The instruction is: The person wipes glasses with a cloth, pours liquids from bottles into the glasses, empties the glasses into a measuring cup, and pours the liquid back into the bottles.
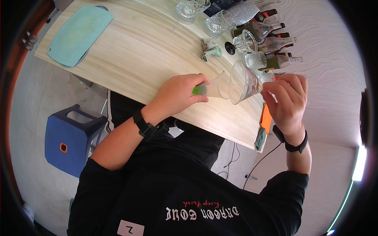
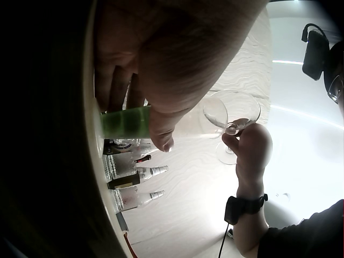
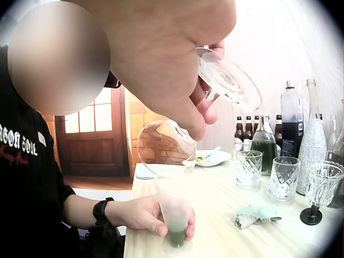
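Note:
My left hand point(image 1: 175, 92) grips the lower part of a tall clear glass point(image 3: 173, 207) standing on the wooden table. Green liquid point(image 3: 176, 237) fills the bottom of that glass. Above it, my right hand point(image 1: 289, 98) pinches the stem of a cocktail glass point(image 1: 239, 84) with a wide cone-shaped bowl. The cocktail glass is tipped over, its bowl point(image 3: 161, 148) slanting down at the tall glass's mouth and its round foot point(image 3: 231, 80) up beyond the fingers. In the head view the two rims overlap.
Cut-glass tumblers point(image 3: 284, 177) and several bottles point(image 1: 275, 43) line the table's far side. A crumpled cloth point(image 1: 211, 50) lies in front of them. At the table's left end is a light green cutting board point(image 1: 80, 35). A blue stool point(image 1: 69, 141) stands on the floor.

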The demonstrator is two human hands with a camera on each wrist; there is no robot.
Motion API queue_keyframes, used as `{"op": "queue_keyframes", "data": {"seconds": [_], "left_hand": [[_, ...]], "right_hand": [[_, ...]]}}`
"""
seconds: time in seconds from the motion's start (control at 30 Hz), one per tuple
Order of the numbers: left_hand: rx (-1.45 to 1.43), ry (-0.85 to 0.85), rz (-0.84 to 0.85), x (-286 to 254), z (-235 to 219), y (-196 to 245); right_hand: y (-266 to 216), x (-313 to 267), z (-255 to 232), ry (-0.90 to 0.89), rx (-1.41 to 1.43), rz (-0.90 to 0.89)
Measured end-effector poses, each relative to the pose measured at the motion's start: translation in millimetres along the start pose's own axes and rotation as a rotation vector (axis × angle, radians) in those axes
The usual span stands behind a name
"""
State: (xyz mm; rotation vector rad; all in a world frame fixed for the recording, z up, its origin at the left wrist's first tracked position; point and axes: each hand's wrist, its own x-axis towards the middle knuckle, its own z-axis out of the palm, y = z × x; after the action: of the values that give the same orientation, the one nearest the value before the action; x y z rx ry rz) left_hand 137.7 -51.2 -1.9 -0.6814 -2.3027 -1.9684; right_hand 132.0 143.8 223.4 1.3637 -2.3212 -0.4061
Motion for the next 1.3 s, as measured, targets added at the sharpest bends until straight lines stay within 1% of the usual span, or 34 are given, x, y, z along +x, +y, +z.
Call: {"op": "queue_keyframes", "data": {"seconds": [0.13,0.43,0.87,1.17,1.3], "left_hand": [[0.008,0.0,0.003,0,-1,0],[0.006,0.002,0.009,0,0,-1],[0.016,0.017,0.022,-1,2,-3],[0.015,0.016,0.015,-1,0,0],[0.012,0.02,0.018,-1,2,-3]], "right_hand": [[-1,-1,5,0.05,0.033,0.015],[-3,-6,12,0.1,0.077,0.036],[-1,-8,11,0.101,0.091,0.043],[-2,-9,11,0.116,0.075,0.002],[-2,-11,14,0.152,0.075,-0.036]]}}
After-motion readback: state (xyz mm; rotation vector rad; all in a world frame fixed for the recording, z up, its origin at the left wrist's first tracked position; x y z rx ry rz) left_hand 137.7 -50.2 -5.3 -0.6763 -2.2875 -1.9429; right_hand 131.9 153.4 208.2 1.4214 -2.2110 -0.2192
